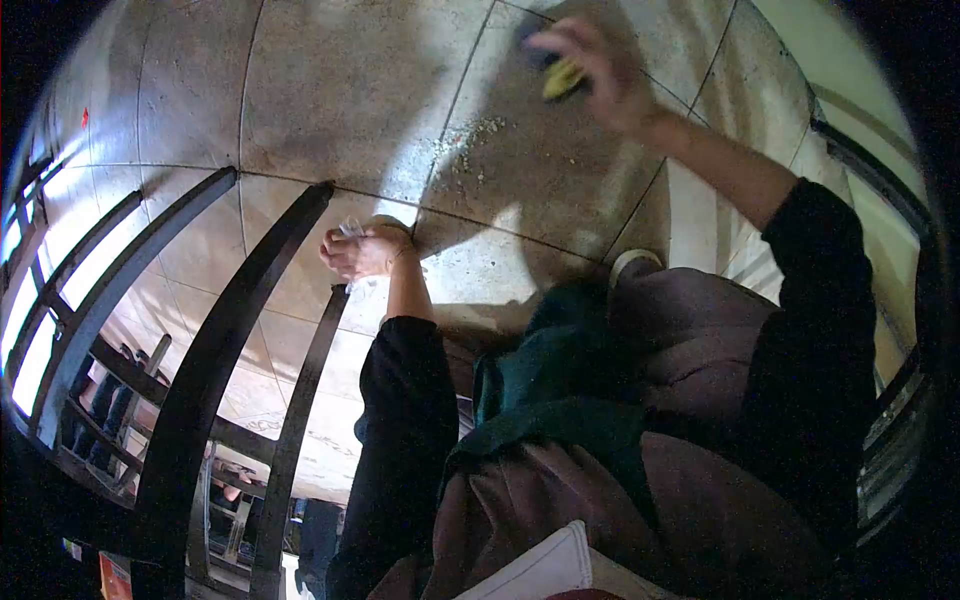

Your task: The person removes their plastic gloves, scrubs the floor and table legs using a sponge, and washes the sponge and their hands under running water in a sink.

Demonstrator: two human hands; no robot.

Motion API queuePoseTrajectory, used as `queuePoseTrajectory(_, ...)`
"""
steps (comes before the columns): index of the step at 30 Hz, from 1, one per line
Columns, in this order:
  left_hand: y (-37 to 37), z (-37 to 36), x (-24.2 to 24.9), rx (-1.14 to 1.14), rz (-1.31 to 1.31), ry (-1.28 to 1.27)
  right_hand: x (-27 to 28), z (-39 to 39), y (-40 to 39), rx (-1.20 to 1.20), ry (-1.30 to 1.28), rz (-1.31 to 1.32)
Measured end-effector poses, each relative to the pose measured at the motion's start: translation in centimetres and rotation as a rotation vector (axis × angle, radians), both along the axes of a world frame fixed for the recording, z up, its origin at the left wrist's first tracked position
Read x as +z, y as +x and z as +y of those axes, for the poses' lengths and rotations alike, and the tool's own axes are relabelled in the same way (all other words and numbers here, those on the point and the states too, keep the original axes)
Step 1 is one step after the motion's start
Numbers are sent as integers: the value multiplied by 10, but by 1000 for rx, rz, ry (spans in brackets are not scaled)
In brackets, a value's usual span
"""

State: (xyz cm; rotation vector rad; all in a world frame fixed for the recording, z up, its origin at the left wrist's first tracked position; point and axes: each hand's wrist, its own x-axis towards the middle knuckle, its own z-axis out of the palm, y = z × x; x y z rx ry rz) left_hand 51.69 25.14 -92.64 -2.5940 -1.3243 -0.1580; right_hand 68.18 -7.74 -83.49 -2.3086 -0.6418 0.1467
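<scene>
Over the tiled floor (340, 90), my right hand (605, 85) is stretched out at the upper right, its fingers closed around a dark and yellow object (563, 80) blurred by motion. My left hand (365, 252) is low near the middle left, its fingers curled around a crumpled clear plastic piece (351, 228). Small pale crumbs (470, 140) lie scattered on the tiles between the two hands.
Dark chair slats (240, 300) rise at the left, close to my left hand. A dark rail (870, 165) runs along the right edge near a pale wall (860, 60). A small red bit (86, 118) lies at the far left.
</scene>
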Motion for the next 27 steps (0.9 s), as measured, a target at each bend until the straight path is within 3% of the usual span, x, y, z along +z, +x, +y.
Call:
queuePoseTrajectory(3, 4, -6, 9, -4, 2, -14, -23, -57, 15, -200, -68, -198)
queuePoseTrajectory(5, 1, -8, 9, 6, 4, -35, -35, -68, 9, -739, 372, 418)
queuePoseTrajectory(6, 1, -5, 8, 11, 18, -50, -42, -65, -2, -740, 371, 415)
queuePoseTrajectory(8, 4, -3, 7, 21, 31, -57, -56, -43, -29, -569, -343, -61)
queuePoseTrajectory(13, 4, -6, 8, 34, -38, -61, -31, 37, -71, -326, -285, 84)
queuePoseTrajectory(14, 4, -6, 7, 38, -35, -57, -32, 47, -77, -219, -159, 157)
queuePoseTrajectory(18, 0, 1, -3, 11, -42, -27, -5, 29, -79, -22, 79, 283)
queuePoseTrajectory(22, -1, -2, 0, 28, -25, -34, -4, -51, -76, -204, -215, -26)
queuePoseTrajectory(25, 1, -4, 1, 46, -10, -42, -17, -111, -87, -326, -312, 41)
queuePoseTrajectory(27, 0, 0, -2, 25, -22, -31, -48, -130, -113, -562, -267, 161)
